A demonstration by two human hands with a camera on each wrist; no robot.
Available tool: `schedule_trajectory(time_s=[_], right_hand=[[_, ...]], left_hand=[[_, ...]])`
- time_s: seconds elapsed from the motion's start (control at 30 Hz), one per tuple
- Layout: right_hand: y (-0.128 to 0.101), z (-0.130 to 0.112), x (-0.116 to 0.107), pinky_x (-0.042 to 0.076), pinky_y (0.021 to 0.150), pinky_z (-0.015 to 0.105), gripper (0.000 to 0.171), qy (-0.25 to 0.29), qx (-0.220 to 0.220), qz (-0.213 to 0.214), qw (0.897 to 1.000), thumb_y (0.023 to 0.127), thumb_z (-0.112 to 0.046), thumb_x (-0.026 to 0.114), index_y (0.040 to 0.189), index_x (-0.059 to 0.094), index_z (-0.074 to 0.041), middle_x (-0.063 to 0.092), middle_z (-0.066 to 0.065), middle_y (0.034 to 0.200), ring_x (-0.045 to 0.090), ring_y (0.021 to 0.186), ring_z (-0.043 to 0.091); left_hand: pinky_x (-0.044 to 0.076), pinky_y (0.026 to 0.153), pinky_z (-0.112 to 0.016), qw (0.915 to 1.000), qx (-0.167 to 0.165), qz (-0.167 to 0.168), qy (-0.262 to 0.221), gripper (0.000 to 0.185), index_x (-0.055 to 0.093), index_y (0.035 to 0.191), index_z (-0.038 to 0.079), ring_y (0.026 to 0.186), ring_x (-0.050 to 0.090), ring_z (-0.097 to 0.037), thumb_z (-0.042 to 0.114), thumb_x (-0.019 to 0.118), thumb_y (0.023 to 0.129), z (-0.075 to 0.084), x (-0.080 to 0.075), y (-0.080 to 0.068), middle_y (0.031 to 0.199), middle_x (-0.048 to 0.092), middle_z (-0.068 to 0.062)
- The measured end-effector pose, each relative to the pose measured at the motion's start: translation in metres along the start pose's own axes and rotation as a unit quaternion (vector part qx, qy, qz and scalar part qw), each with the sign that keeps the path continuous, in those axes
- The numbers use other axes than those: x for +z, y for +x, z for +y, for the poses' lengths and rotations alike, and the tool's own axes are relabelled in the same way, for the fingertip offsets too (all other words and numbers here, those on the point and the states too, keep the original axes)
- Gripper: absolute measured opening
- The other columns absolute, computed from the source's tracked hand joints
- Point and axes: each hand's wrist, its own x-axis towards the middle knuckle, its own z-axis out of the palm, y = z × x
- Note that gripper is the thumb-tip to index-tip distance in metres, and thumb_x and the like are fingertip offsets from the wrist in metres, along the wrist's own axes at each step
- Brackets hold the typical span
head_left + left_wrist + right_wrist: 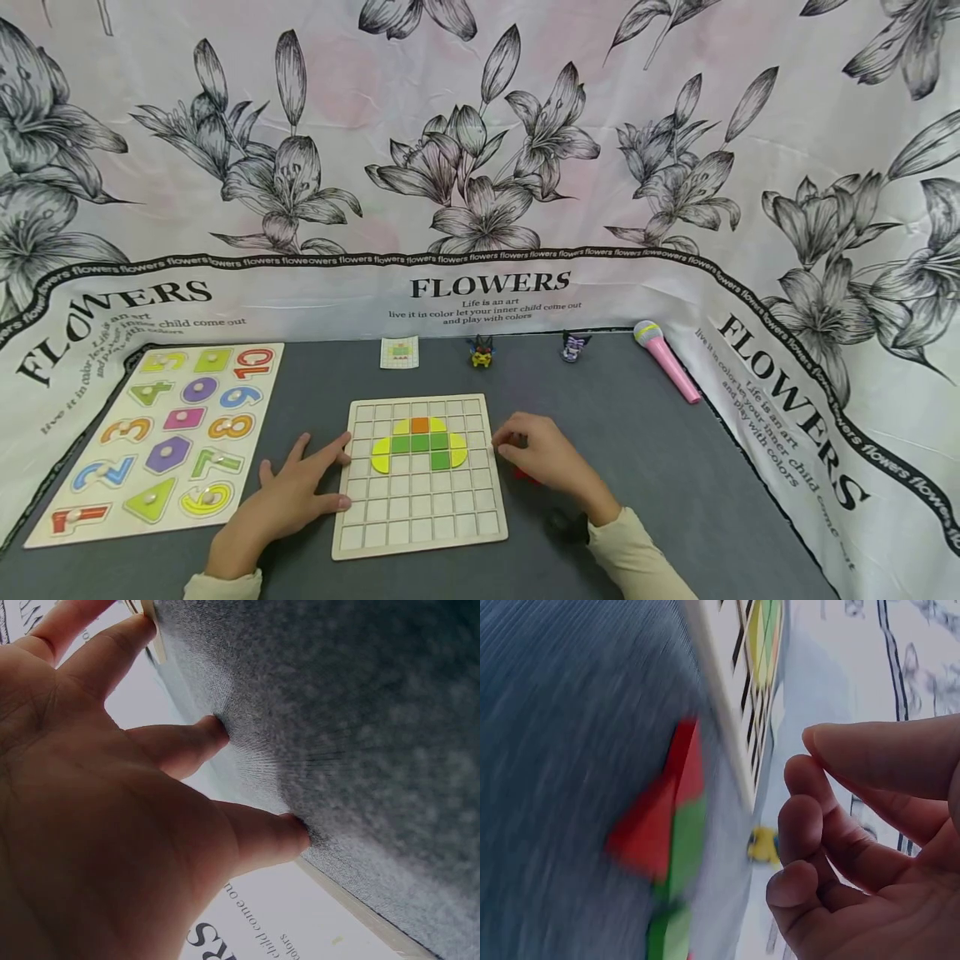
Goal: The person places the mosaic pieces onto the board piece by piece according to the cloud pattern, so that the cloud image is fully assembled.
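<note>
A wooden grid board (420, 508) lies on the grey cloth, with yellow, green and orange pieces (420, 443) set in its upper squares. My left hand (288, 504) has its fingers spread and touches the board's left edge. Just off the right edge is my right hand (551, 458), its fingers loosely bent and the thumb close to the index fingertip. Nothing shows between them in the right wrist view. Below that hand lie red blocks (645, 829) and green blocks (688, 844), blurred there and mostly hidden by the hand in the head view.
A number-and-shape puzzle board (161, 500) lies at the left. Along the back are a small pattern card (399, 352), two little figures, one yellow and black (481, 352) and one purple (573, 347), and a pink toy microphone (672, 367). Flower-printed cloth (480, 304) rises behind.
</note>
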Motion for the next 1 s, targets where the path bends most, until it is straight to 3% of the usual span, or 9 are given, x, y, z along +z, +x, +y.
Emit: schedule_trajectory(time_s=[0.23,0.5,0.73,1.0], right_hand=[[-0.019,0.026,-0.022,0.053,0.074,0.032,0.011,-0.007,0.032,0.017,0.999,0.097,0.000,0.075,0.106,0.080,-0.005,0.069,-0.002,0.097,0.061,0.085,0.013],[-0.034,0.049,-0.033,0.047,0.064,0.029,0.015,-0.027,0.011,0.026,0.999,0.088,0.004,0.079,0.103,0.078,-0.001,0.060,-0.005,0.085,0.053,0.074,0.006],[-0.037,0.053,-0.034,0.046,0.067,0.029,0.018,-0.036,0.034,0.000,0.999,0.089,0.002,0.081,0.107,0.079,-0.001,0.059,-0.004,0.085,0.052,0.076,0.007],[-0.037,0.051,-0.034,0.046,0.068,0.031,0.019,-0.044,0.047,0.001,0.998,0.089,0.001,0.083,0.099,0.070,-0.009,0.057,-0.002,0.091,0.053,0.079,0.011]], left_hand=[[-0.004,0.103,-0.092,1.0000,0.002,-0.001,0.002,0.096,0.041,0.164,0.006,0.154,0.008,-0.063,0.031,0.090,0.086,-0.001,0.001,0.000,0.141,0.065,-0.008],[-0.004,0.103,-0.092,1.0000,0.006,0.002,0.003,0.096,0.041,0.164,0.006,0.154,0.008,-0.063,0.030,0.090,0.086,0.002,-0.001,-0.001,0.140,0.066,-0.006],[-0.004,0.103,-0.091,1.0000,0.002,0.002,0.004,0.096,0.041,0.164,0.006,0.155,0.008,-0.063,0.030,0.091,0.085,0.002,0.000,-0.002,0.140,0.066,-0.006],[-0.004,0.104,-0.091,1.0000,0.000,0.001,-0.001,0.096,0.041,0.164,0.006,0.155,0.008,-0.062,0.030,0.091,0.085,0.003,0.000,-0.001,0.141,0.066,-0.006]])
